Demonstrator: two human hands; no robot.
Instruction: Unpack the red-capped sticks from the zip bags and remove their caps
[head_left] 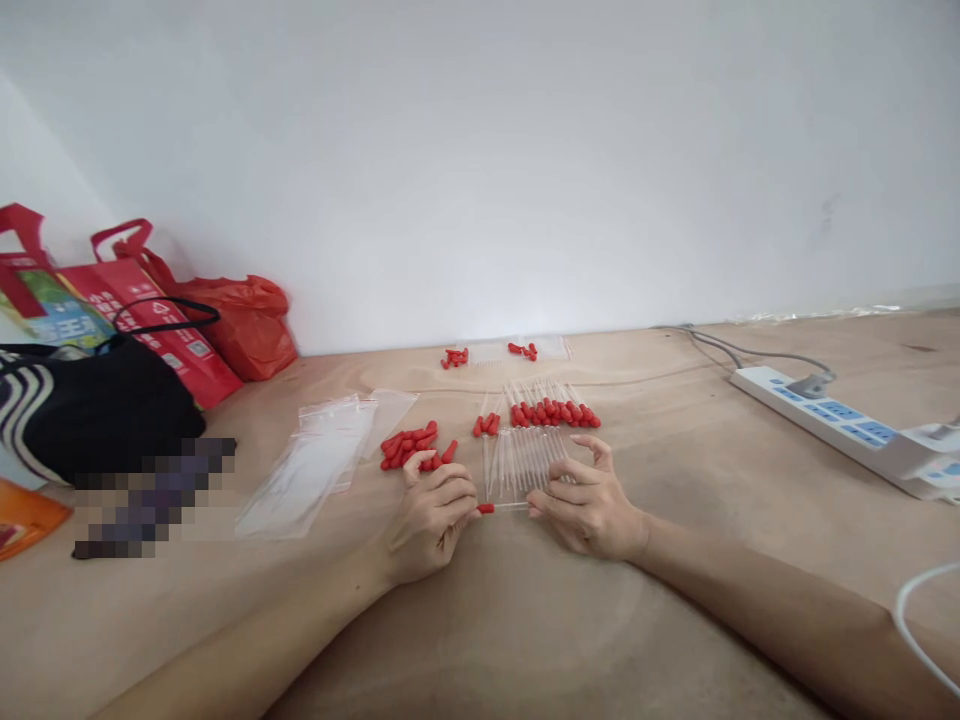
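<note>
My left hand [431,520] pinches a small red rubber cap [486,509] at the end of a clear thin tube [510,507]. My right hand [589,505] pinches the other end of that tube, fingers curled. Just beyond lies a row of clear tubes [521,462]. Behind them lies a row of tubes fitted with red caps [555,412]. A loose heap of red caps [415,447] sits by my left hand, and a few more caps [486,424] lie further in.
Clear plastic bags [322,460] lie to the left. A black striped bag [82,405] and red bags [225,320] stand at far left. A white power strip [847,425] lies at right, with a white cable [915,610] nearer. More capped pieces [487,352] rest by the wall.
</note>
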